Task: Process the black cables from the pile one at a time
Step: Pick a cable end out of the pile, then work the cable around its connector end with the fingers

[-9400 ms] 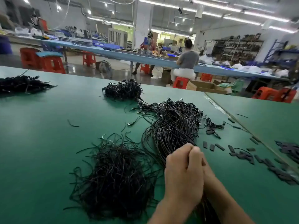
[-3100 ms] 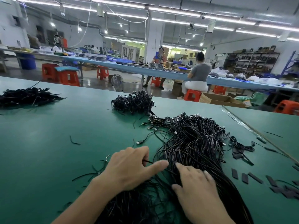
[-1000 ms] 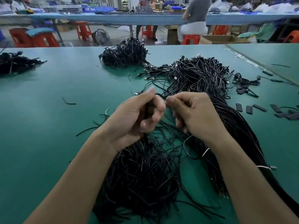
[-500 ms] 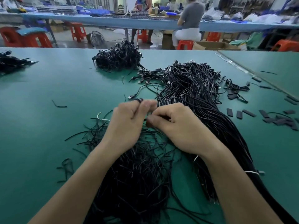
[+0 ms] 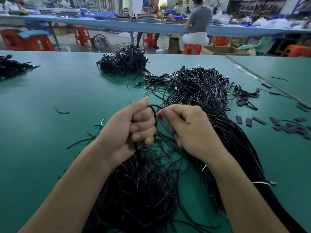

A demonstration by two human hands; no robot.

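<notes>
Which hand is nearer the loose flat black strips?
Right. The right hand sits left of the strips; the left hand is farther left, beyond it.

The left hand (image 5: 133,130) is gripping a black cable (image 5: 155,118) in curled fingers above the middle of the green bench (image 5: 50,98), and the right hand (image 5: 190,132) is pinching the same cable's loop just beside it. Under both wrists, a tangled heap of short black strands (image 5: 139,190) is lying toward the near edge. A long cable bundle (image 5: 202,88) is stretching toward the far edge, where a smaller pile (image 5: 122,64) is sitting. Another pile (image 5: 13,66) is lying at the left edge. Flat black pieces (image 5: 249,121) are lying scattered toward the right edge. Beyond the bench, a person (image 5: 198,22) is sitting on a red stool (image 5: 192,47).
</notes>
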